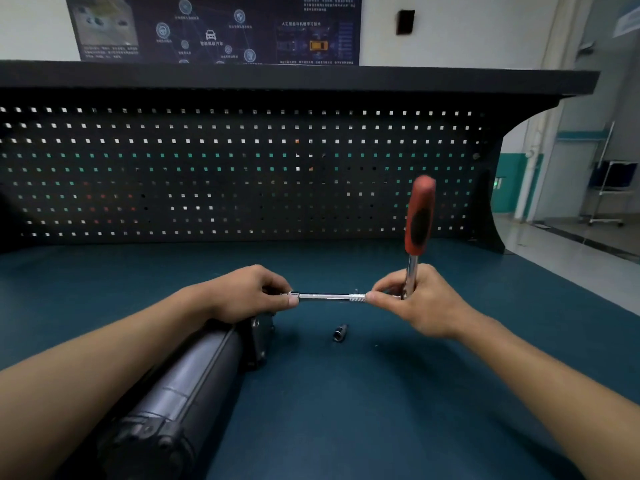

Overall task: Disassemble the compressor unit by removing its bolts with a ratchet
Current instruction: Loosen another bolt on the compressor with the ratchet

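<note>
We pinch the slim chrome extension bar [329, 297] in our left hand [256, 294], right hand [415, 303] gripping the red-handled steel ratchet [420, 216]; half-seated, the bar may drop off.

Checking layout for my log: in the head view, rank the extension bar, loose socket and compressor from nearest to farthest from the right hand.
1. Extension bar: touching the right hand, which grips the ratchet.
2. Socket: lying on the table, below the bar.
3. Compressor: farthest, at the table's left side.
</note>
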